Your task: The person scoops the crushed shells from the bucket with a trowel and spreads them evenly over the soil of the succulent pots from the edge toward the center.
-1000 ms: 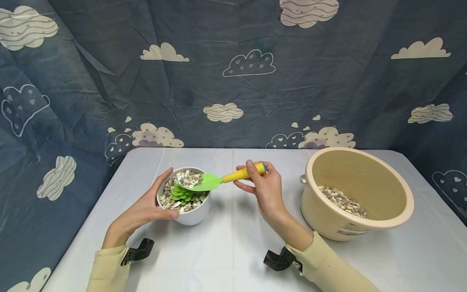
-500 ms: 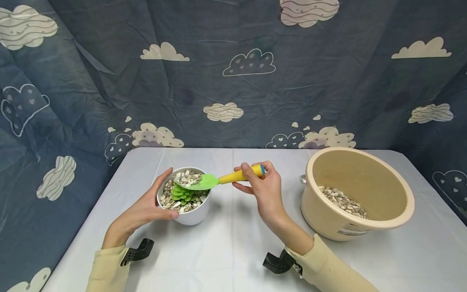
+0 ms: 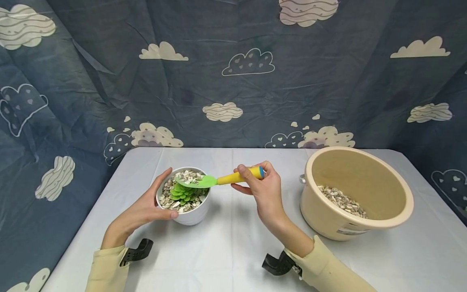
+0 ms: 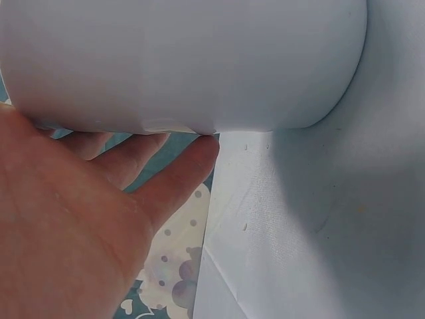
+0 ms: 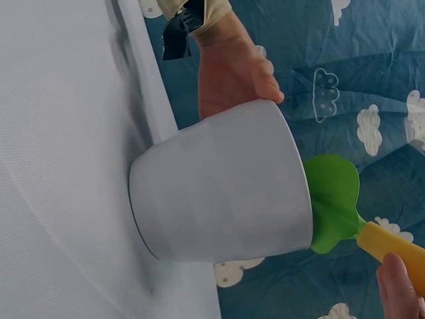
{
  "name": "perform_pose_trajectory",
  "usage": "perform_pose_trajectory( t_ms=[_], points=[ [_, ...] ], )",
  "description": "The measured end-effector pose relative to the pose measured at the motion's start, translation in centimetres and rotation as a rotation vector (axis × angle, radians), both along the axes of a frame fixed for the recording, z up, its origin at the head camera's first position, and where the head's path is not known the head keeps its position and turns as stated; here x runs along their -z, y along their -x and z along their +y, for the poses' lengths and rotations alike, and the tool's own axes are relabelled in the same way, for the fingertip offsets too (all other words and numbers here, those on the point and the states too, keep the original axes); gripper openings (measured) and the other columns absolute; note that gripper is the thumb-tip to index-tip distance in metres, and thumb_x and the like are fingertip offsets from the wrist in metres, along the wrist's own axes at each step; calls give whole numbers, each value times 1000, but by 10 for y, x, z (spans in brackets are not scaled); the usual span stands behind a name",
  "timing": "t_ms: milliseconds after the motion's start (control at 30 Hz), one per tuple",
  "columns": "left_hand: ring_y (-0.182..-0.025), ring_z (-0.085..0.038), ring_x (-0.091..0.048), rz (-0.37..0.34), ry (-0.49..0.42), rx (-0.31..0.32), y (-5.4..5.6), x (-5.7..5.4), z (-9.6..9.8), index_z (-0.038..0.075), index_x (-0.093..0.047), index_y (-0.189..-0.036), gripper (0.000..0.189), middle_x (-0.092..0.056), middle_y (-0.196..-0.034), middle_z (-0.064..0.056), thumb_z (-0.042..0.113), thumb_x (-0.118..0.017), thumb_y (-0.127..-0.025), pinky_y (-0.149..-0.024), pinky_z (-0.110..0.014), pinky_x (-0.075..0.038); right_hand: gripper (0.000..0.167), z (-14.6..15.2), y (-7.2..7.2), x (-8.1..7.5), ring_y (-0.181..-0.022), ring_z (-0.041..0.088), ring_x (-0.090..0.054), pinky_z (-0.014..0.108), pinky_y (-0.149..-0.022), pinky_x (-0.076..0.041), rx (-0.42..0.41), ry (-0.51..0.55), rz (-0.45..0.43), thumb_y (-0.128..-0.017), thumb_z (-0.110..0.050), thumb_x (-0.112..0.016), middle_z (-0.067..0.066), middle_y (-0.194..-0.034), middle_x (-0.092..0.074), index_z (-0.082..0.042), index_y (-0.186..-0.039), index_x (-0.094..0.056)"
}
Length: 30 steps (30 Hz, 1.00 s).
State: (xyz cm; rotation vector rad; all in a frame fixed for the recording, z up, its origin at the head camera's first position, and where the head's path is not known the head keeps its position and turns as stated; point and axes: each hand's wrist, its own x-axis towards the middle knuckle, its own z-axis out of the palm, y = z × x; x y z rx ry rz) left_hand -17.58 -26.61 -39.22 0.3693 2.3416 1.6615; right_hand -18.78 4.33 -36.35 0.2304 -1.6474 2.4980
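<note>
My left hand (image 3: 140, 209) holds a white plant pot (image 3: 191, 217) by its left side, thumb at the near rim and fingers around the far side. Inside the pot, a green succulent (image 3: 181, 194) stands amid pale stone or shell chips (image 3: 166, 198). With thumb and fingers, my right hand (image 3: 265, 190) pinches the yellow handle of a small trowel (image 3: 228, 179). Its green blade, bearing chips, lies over the pot behind the plant. In the right wrist view the blade (image 5: 332, 199) is tilted on edge at the mouth of the pot (image 5: 226, 193).
A large beige bucket (image 3: 310, 207) stands on the right of the white-covered table (image 3: 226, 251), with more chips (image 3: 343, 200) in its bottom. A dark blue cloth (image 3: 204, 85) with cloud prints hangs behind and on the left. Black wrist mounts (image 3: 136, 251) sit at both cuffs.
My right hand and the trowel have shifted slightly left, and the blade has tipped so that fewer chips show on it. My left hand and the pot stay in place.
</note>
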Motion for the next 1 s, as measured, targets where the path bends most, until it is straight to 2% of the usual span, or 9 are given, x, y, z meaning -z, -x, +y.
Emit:
perform_pose_trajectory(
  t_ms=[400,600,900,1000],
  points=[
    [-136,-35,-32,-1,-1,2,1,1,-1,34,-13,-158,111,-9,-161,-9,16,-85,-75,-104,-50,-31,32,1,-3,4,-99,36,-68,48,-73,-56,-21,5,29,-89,-9,-74,24,-102,-68,3,-97,-46],
    [-136,-35,-31,-2,-2,-1,1,1,-1,34,-13,-157,111,-9,-161,-7,16,-85,-75,-104,-51,-29,30,2,0,3,-100,39,-67,48,-76,-55,-31,13,109,-89,-6,-73,24,-105,-68,2,-101,-46],
    [-143,-34,-15,-1,-3,-11,1,1,0,39,-14,-156,112,-7,-162,-6,17,-86,-73,-108,-62,-14,31,12,7,-3,-98,36,-68,45,-78,-55,26,-54,229,-90,-4,-71,23,-108,-69,1,-107,-45],
    [-142,-35,-18,-12,-43,-2,0,1,-1,38,-14,-157,111,-6,-162,-6,14,-85,-74,-109,-55,-21,32,16,7,-2,-99,35,-68,44,-79,-55,40,-87,251,-90,-3,-71,22,-109,-69,1,-108,-45]
  ],
)
